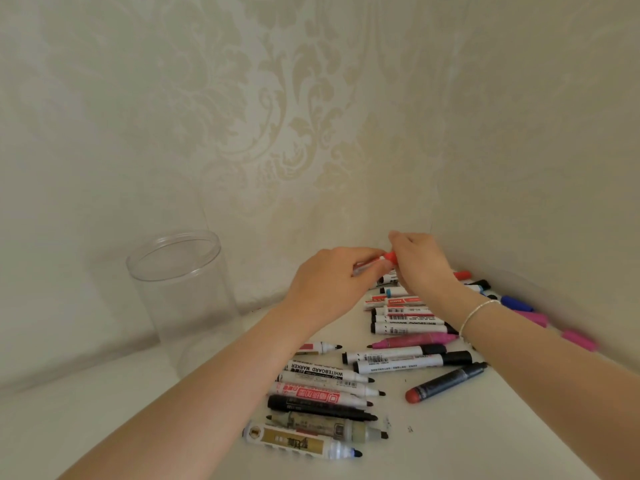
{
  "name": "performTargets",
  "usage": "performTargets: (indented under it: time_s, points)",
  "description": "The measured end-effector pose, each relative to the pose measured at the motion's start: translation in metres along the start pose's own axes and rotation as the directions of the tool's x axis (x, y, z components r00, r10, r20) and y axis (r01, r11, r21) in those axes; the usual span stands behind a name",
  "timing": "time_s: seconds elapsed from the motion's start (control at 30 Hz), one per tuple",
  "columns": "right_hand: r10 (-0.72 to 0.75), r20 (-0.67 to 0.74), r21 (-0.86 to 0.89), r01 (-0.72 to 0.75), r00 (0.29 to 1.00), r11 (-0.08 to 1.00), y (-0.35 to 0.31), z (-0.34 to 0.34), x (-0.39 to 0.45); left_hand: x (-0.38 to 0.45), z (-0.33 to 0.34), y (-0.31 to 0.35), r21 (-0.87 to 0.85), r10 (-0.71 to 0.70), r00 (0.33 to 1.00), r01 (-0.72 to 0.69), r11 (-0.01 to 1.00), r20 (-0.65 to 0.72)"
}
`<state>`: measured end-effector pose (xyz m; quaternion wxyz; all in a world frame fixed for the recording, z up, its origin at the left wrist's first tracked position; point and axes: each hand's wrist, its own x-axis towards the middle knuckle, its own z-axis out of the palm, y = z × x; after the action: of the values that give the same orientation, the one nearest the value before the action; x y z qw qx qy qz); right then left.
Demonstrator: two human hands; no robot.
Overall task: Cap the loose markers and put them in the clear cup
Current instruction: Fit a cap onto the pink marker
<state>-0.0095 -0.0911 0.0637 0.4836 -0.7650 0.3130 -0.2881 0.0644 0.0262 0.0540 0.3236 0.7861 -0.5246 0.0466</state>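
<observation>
My left hand [332,282] grips the barrel of a red marker [367,266], mostly hidden by my fingers. My right hand [420,263] pinches a red cap [391,257] at the marker's tip, so the two hands meet above the pile. The clear cup [180,289] stands upright and empty at the left, against the wall. Several uncapped markers [322,393] lie in a row near the front, tips pointing right. More markers [408,320] lie under my right wrist. A pink marker [415,340] and a dark marker with a red end [446,382] lie to the right.
Loose caps lie along the right wall: blue [516,303], pink [535,318], another pink [580,339], and a red one [462,275]. The white tabletop [104,410] sits in a corner of patterned wallpaper.
</observation>
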Motion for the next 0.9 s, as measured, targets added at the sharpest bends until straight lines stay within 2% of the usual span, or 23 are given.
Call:
performTargets:
  time_s: [0.2, 0.33, 0.4, 0.5, 0.53, 0.77, 0.9]
  points:
    - [0.001, 0.028, 0.062, -0.002, 1.0, 0.998, -0.001, -0.003, 0.009, 0.005, 0.008, 0.001, 0.012, 0.06, 0.997, -0.059, 0.998, -0.053]
    - [0.017, 0.095, -0.031, -0.014, 0.995, 0.999, 0.018, -0.014, 0.02, 0.012, 0.024, -0.002, 0.142, 0.102, 0.995, -0.099, 0.985, -0.01]
    - [-0.006, 0.062, -0.144, 0.015, 0.998, 0.989, 0.032, -0.024, 0.026, 0.022, 0.036, -0.001, 0.191, 0.106, 0.993, -0.113, 0.975, 0.044]
    - [-0.056, -0.135, -0.226, 0.024, 0.989, 0.974, 0.052, -0.038, 0.034, 0.045, 0.054, 0.001, 0.157, 0.045, 0.987, -0.07, 0.985, 0.157]
    - [-0.063, -0.161, -0.239, 0.023, 0.985, 0.971, 0.059, -0.042, 0.035, 0.054, 0.061, 0.001, 0.138, 0.028, 0.981, -0.055, 0.989, 0.193]
    - [-0.019, -0.172, -0.278, -0.03, 0.985, 0.96, 0.1, -0.064, 0.042, 0.08, 0.09, -0.013, 0.027, -0.079, 0.968, 0.074, 0.997, 0.237]
    - [-0.036, -0.096, -0.351, 0.0, 0.995, 0.936, 0.107, -0.063, 0.04, 0.078, 0.099, -0.014, 0.045, -0.09, 0.974, 0.083, 0.996, 0.209]
